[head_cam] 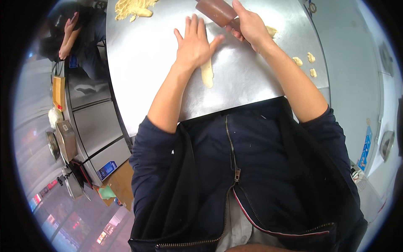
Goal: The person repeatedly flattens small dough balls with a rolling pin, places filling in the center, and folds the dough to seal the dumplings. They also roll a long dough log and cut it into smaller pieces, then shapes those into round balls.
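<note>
My left hand [195, 47] lies palm down, fingers spread, over a flattened strip of yellowish dough [207, 77]. The strip's near end sticks out below the palm; its far part is hidden under the hand. My right hand [250, 30] grips one handle of a brown rolling pin [218, 12], whose barrel tilts up to the left beyond the left fingers and is cut by the top edge of the view. Behind the right wrist a dough piece [271, 31] is partly covered. A rough dough mass [132, 8] sits at the far left of the metal table [148, 63].
Three small dough bits [297, 61] lie by the table's right side. Left of the table, a person [88, 34] in dark clothing sits near a stainless cabinet [97, 127]. A wooden box [59, 91], a metal container [66, 140] and cardboard [121, 182] are along that side.
</note>
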Tool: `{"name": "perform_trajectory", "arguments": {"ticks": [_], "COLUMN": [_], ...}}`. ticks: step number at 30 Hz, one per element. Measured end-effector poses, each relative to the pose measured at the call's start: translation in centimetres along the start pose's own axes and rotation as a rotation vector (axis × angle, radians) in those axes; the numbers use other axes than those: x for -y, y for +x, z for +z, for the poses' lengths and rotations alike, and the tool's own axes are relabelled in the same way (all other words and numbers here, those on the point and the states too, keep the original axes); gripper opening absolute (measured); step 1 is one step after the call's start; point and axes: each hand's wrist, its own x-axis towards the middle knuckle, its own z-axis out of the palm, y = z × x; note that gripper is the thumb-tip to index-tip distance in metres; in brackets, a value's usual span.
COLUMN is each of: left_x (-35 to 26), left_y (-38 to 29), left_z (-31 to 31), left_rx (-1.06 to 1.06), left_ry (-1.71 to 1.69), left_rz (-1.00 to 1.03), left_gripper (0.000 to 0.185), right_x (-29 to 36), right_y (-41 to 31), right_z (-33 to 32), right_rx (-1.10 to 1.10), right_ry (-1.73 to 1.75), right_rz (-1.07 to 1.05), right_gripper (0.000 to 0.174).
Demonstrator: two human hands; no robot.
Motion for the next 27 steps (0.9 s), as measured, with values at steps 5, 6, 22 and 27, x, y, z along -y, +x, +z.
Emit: {"name": "perform_trajectory", "arguments": {"ticks": [5, 6, 22, 27], "left_x": [-4.3, -4.8, 0.4, 1.0], "left_y": [-11.7, -13.4, -12.1, -9.2], "left_z": [-6.2, -7.6, -8.2, -6.0], "left_rx": [0.264, 0.284, 0.182, -0.144], "left_ry": [-0.15, -0.201, -0.011, -0.153], "left_rz": [0.111, 0.132, -0.167, -0.234], "left_gripper": [0.066, 0.057, 0.104, 0.078], "right_x": [1.0, 1.1, 0.4, 0.3], "right_y": [-4.0, -4.6, -11.3, -5.4], "right_z": [-1.9, -2.0, 3.9, 1.5], "right_rx": [-0.03, 0.002, 0.287, 0.504], "right_ry": [-0.071, -0.098, -0.977, -0.263], "right_rz": [-0.007, -0.015, -0.826, 0.093], "right_gripper": [0.064, 0.064, 0.07, 0.058]}}
